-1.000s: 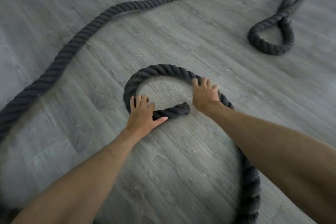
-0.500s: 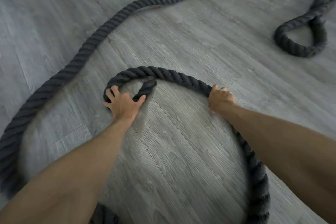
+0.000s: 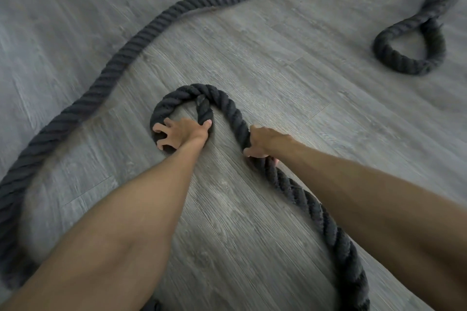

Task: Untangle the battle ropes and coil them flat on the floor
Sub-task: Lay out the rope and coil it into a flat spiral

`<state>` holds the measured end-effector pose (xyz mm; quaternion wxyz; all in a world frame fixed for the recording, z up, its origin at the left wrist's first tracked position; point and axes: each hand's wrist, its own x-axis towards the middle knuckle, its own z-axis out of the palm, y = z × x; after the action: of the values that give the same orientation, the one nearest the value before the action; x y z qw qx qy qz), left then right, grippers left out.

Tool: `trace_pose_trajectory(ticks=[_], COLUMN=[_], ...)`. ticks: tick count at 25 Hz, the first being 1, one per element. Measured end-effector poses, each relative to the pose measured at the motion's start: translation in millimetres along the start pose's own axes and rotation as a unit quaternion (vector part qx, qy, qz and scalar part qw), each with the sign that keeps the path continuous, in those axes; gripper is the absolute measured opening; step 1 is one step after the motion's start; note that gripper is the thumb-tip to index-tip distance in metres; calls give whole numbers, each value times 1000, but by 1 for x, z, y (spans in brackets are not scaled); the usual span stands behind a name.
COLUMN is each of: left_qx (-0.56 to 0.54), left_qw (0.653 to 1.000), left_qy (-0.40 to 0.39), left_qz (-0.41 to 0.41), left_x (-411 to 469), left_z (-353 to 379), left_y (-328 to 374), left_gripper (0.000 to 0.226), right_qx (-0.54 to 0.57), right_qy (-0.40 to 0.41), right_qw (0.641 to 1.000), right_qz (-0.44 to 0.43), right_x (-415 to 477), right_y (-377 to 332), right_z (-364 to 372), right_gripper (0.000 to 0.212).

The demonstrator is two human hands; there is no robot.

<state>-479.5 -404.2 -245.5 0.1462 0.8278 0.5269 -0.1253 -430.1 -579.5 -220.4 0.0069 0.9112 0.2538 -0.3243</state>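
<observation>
**A:** What were the fingers (image 3: 159, 131) of the left hand (image 3: 180, 134) doing?

**B:** They were splayed wide and pressed down on the battle rope (image 3: 235, 118), where it curled into a small tight coil (image 3: 160, 111) on the grey plank floor (image 3: 278, 58); the fingertips lay on the coil's near-left curve; the thumb (image 3: 208, 122) pushed against the rope end (image 3: 203, 111), which pointed away from the palm and tucked under the top of the coil.

**A:** And the right hand (image 3: 262, 142)?

**B:** It was wrapped round the same rope just beyond the coil; the thumb (image 3: 249, 153) lay across the top, and the other fingers curled underneath, mostly hidden.

**A:** Where did the rope go from that grip?

**B:** Ahead of the knuckles it climbed and bent over towards the left hand; behind the wrist it ran back along the floor, beside the right forearm, and out of view.

**A:** Was anything beyond the fingertips?

**B:** A long stretch (image 3: 134, 43) swept well past the left hand's fingers, from far ahead down to the left edge, blurred there; a separate loop (image 3: 404, 68) lay well apart, ahead of the right hand; I could not tell how it joined the rest.
</observation>
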Motion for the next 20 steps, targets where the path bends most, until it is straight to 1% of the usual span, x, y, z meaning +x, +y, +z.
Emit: trace_pose_trajectory(ticks=[2, 6, 10, 12, 14, 15, 16, 18, 19, 20], left_qx=[-13, -51, -118, -154, -206, -225, -235, -214, -181, -134], left_qw=[1000, 998, 990, 983, 970, 964, 961, 961, 964, 969], left_qy=[-3, -22, -65, -92, -120, -128, -136, -154, -155, -146], left_qz=[-3, 9, 34, 46, 51, 53, 58, 86, 115, 149], left_x=[-8, -30, -49, -59, -74, -81, -86, -92, -90, -86], left_z=[0, -1, -9, -11, -9, -7, -6, -10, -11, -12], left_y=[11, 33, 48, 56, 66, 72, 77, 82, 83, 82], left_gripper=[67, 50, 44, 44, 46, 47, 47, 47, 44, 40], right_qx=[23, 70, 115, 133, 156, 165, 181, 228, 249, 256], right_qy=[-5, -13, 35, 59, 68, 73, 78, 87, 88, 85], right_qw=[1000, 997, 989, 981, 966, 955, 942, 917, 911, 913], right_qz=[9, 36, 81, 127, 194, 234, 273, 316, 318, 306], right_x=[-1, 4, 8, 13, 20, 25, 30, 37, 41, 43], right_y=[-3, -7, -4, 4, 10, 13, 13, 13, 13, 15], right_z=[-2, -3, -6, -5, 0, 3, 5, 3, 1, -1], right_gripper=[51, 58, 76, 85, 97, 98, 96, 83, 80, 81])
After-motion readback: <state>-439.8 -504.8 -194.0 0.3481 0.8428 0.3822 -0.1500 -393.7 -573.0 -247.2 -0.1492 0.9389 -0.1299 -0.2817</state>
